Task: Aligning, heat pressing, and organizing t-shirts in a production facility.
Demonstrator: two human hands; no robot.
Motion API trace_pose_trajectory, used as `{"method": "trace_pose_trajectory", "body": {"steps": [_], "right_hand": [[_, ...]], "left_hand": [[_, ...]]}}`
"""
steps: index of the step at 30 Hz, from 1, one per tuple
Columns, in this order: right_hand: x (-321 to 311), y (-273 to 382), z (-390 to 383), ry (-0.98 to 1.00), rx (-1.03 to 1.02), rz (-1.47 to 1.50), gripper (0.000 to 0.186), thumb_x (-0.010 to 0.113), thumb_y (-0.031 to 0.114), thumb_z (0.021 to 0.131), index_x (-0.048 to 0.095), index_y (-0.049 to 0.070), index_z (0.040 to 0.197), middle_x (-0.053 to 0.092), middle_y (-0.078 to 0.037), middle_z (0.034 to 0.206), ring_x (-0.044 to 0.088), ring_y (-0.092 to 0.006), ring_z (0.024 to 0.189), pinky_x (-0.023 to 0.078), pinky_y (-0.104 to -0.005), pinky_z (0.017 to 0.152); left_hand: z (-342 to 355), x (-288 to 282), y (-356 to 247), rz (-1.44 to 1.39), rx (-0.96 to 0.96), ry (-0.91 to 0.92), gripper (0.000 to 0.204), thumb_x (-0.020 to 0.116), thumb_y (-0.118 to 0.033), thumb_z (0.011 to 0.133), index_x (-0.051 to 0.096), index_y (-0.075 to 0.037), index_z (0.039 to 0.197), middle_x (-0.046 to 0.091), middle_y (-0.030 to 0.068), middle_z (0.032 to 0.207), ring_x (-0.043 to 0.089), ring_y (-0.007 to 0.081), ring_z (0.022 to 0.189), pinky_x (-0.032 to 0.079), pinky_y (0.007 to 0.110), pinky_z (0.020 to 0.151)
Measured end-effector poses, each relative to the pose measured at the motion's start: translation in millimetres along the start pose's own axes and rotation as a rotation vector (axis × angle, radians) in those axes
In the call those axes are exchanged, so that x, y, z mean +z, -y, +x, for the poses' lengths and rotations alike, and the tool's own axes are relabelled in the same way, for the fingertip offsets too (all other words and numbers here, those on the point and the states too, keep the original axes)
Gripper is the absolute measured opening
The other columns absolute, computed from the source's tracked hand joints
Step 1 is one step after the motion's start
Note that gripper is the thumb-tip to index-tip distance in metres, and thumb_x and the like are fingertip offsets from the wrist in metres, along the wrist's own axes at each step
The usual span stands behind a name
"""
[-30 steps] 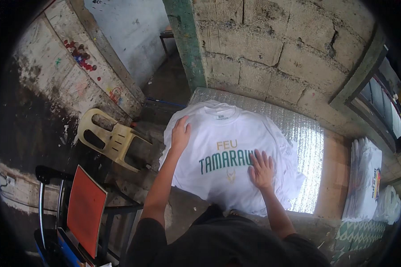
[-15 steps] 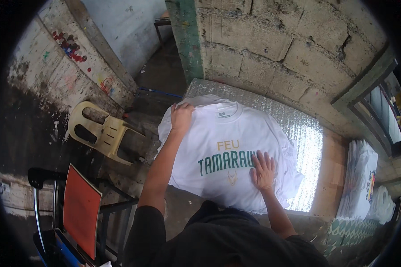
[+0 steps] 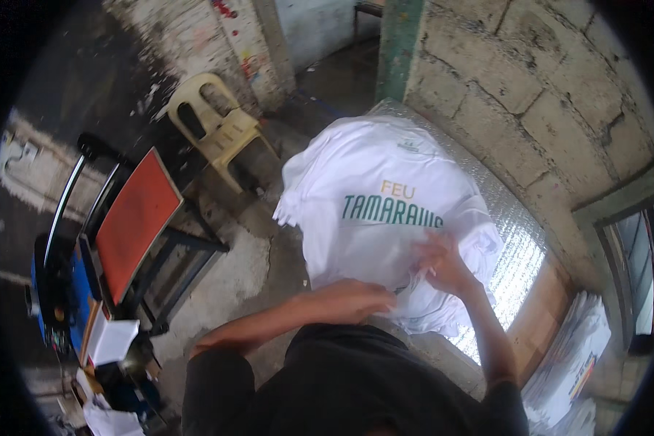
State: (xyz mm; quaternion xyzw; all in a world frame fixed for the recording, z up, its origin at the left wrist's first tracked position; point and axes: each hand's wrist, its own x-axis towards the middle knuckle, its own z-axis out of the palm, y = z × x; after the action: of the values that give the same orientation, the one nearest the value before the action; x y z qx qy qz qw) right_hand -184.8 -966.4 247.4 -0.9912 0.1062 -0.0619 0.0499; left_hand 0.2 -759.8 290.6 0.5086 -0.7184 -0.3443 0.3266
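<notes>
A white T-shirt with yellow and green lettering lies spread over other white shirts, its collar on the far side. At its near edge, my left hand is closed on the fabric by the hem, slightly smeared by motion. My right hand has bent fingers on the shirt just below the print's right end, and the cloth bunches up beneath them. Its fingertips are blurred, but they appear to pinch the cloth.
The shirts rest on a table covered with silver foil sheeting. Beyond it rises a block wall. Plastic-wrapped white packs stand at the right. A cream plastic chair and a framed red panel are at the left.
My left hand has left the collar area for the near hem. My right hand has curled from lying flat on the print. The view has turned, bringing more of the left side in.
</notes>
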Motion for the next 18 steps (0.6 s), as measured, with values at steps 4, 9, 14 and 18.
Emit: {"method": "trace_pose_trajectory", "body": {"steps": [4, 9, 14, 18], "right_hand": [[12, 18, -26, 0.603, -0.106, 0.165, 0.025, 0.061, 0.011, 0.064, 0.055, 0.007, 0.089, 0.055, -0.008, 0.102, 0.048, -0.0275, 0.106, 0.035, -0.0503, 0.092], [-2, 42, -6, 0.811, -0.151, 0.647, 0.026, 0.061, 0.011, 0.07, 0.054, 0.002, 0.094, 0.055, -0.009, 0.084, 0.055, -0.0245, 0.08, 0.044, -0.0352, 0.074], [-48, 84, 52, 0.691, -0.26, 0.941, 0.039, 0.066, 0.028, 0.078, 0.056, 0.0, 0.103, 0.06, -0.015, 0.089, 0.059, -0.019, 0.081, 0.046, -0.0301, 0.071], [-63, 128, 93, 0.929, -0.331, 0.357, 0.039, 0.069, 0.029, 0.069, 0.064, -0.001, 0.094, 0.063, -0.018, 0.077, 0.063, -0.0261, 0.073, 0.047, -0.0314, 0.068]], "left_hand": [[-77, 3, -3, 0.112, -0.42, -0.106, 0.032, 0.068, -0.022, 0.074, 0.057, -0.005, 0.099, 0.061, 0.0148, 0.092, 0.059, 0.0336, 0.085, 0.046, 0.04, 0.073], [-186, 5, -14, 0.325, -0.949, 0.095, 0.031, 0.072, -0.026, 0.064, 0.064, -0.002, 0.083, 0.062, 0.0173, 0.083, 0.058, 0.0352, 0.083, 0.046, 0.041, 0.076], [-275, -27, -76, 0.493, -1.0, -0.513, 0.022, 0.072, -0.022, 0.066, 0.066, -0.004, 0.077, 0.062, 0.0148, 0.073, 0.06, 0.0313, 0.074, 0.047, 0.039, 0.067], [-322, -29, -114, 0.34, -1.116, -0.67, 0.016, 0.071, -0.016, 0.066, 0.065, -0.005, 0.075, 0.062, 0.0137, 0.072, 0.061, 0.0282, 0.071, 0.046, 0.036, 0.064]]}}
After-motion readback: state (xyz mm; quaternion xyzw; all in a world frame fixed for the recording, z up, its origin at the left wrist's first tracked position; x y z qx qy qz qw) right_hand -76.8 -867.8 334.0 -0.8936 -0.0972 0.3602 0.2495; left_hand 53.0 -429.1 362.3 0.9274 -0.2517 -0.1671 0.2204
